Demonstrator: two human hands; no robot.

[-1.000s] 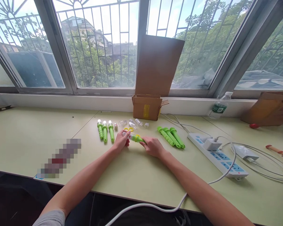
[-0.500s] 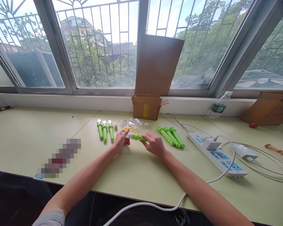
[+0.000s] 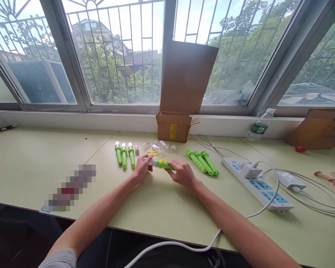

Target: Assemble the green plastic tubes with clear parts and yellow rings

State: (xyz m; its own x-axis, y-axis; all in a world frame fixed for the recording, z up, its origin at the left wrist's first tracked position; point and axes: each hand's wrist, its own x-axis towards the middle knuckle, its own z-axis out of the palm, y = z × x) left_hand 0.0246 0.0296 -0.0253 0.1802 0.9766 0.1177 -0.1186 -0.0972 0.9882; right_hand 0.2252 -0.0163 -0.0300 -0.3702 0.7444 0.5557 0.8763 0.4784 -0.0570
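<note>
Both my hands hold one green toy stick [image 3: 162, 163] with a yellow ring and a clear cap, just above the pale green table [image 3: 162, 201]. My left hand [image 3: 142, 168] pinches its clear capped end, with something red showing under the fingers. My right hand [image 3: 183, 173] grips the green handle end. Left of my hands lie three finished green sticks with clear caps [image 3: 124, 154]. Right of them lie three bare green handles [image 3: 202, 162]. Loose clear caps [image 3: 156, 146] and a yellow ring [image 3: 152, 152] lie just beyond.
A small open cardboard box [image 3: 174, 126] stands by the window sill, a cardboard sheet leaning behind it. A white and blue power strip [image 3: 257, 184] with plugs and cables lies at the right. A water bottle [image 3: 259, 127] and another cardboard box [image 3: 319, 128] are at the far right.
The stick has been lifted a little and levelled between my hands. A red object has come into view at the far right edge.
</note>
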